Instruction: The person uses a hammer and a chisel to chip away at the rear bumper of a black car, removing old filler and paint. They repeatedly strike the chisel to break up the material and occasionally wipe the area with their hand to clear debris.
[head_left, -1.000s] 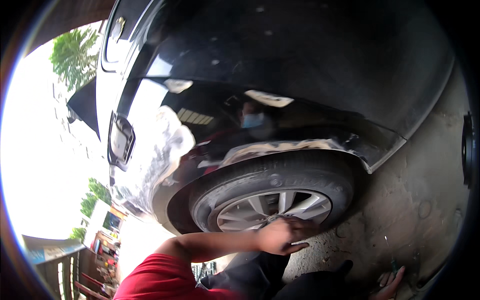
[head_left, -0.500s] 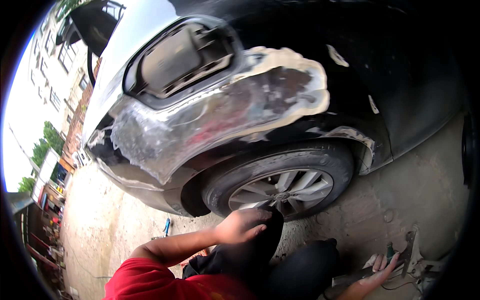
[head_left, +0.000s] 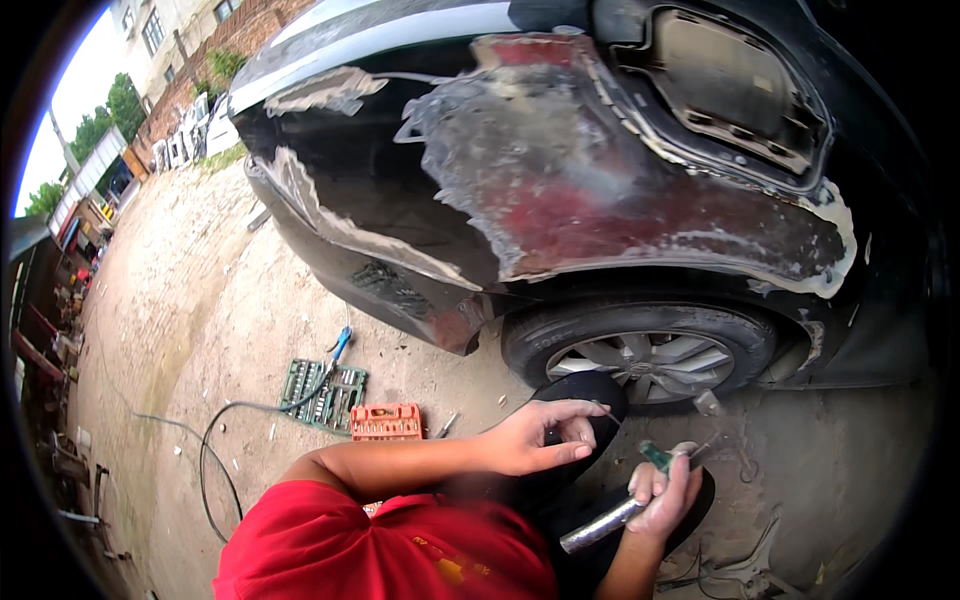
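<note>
My left hand (head_left: 545, 437) rests by my left knee, empty, its fingers loosely bent and apart from the thumb. My right hand (head_left: 660, 492) is closed above my right knee. A shiny silver rod-like handle (head_left: 605, 524) sticks out of its lower side, and a green handle (head_left: 655, 456) shows at the fingers. A blurred metal head (head_left: 708, 403) appears beyond the hand; which handle it joins I cannot tell. Ahead is a dark car's wheel (head_left: 640, 362), below a rear panel (head_left: 600, 190) sanded to grey metal with red patches and ragged filler edges.
To the left on the ground lie a green socket set (head_left: 322, 394), an orange bit case (head_left: 387, 422) and a blue-ended air tool (head_left: 342, 342) with a black hose (head_left: 208, 450). A metal stand-like piece (head_left: 750, 565) lies at the lower right. The bumper (head_left: 400, 290) curves away leftward.
My right hand has come up from the metal parts near the ground at the right, now gripping tools. The view has turned, showing more of the car's rear and the socket set.
</note>
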